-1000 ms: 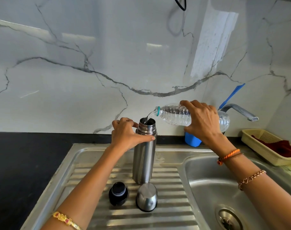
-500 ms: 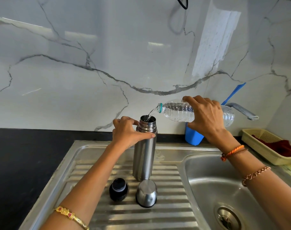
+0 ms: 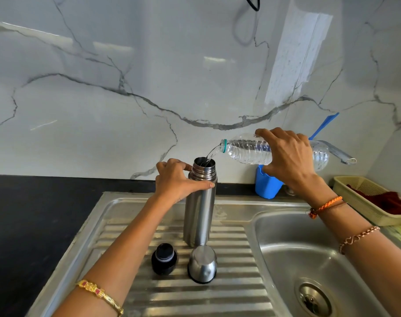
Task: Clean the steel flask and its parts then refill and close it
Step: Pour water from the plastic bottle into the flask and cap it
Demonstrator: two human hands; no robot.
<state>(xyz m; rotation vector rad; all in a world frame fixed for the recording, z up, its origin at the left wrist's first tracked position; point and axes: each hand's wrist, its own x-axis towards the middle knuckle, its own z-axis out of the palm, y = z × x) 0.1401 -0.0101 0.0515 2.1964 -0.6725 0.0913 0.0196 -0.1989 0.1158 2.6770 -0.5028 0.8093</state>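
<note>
My left hand [image 3: 176, 179] grips the steel flask [image 3: 198, 211], upright on the sink's ribbed drainboard [image 3: 229, 291]. My right hand [image 3: 288, 156] grips a tilted water bottle [image 3: 247, 152], pouring into its open mouth. Black stopper [image 3: 164, 259] and steel cup lid [image 3: 202, 264] sit just in front.

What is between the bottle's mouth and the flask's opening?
In the head view, only a thin stream of water bridges the gap, running from the tilted bottle down into the open flask. Nothing else lies there.
</note>
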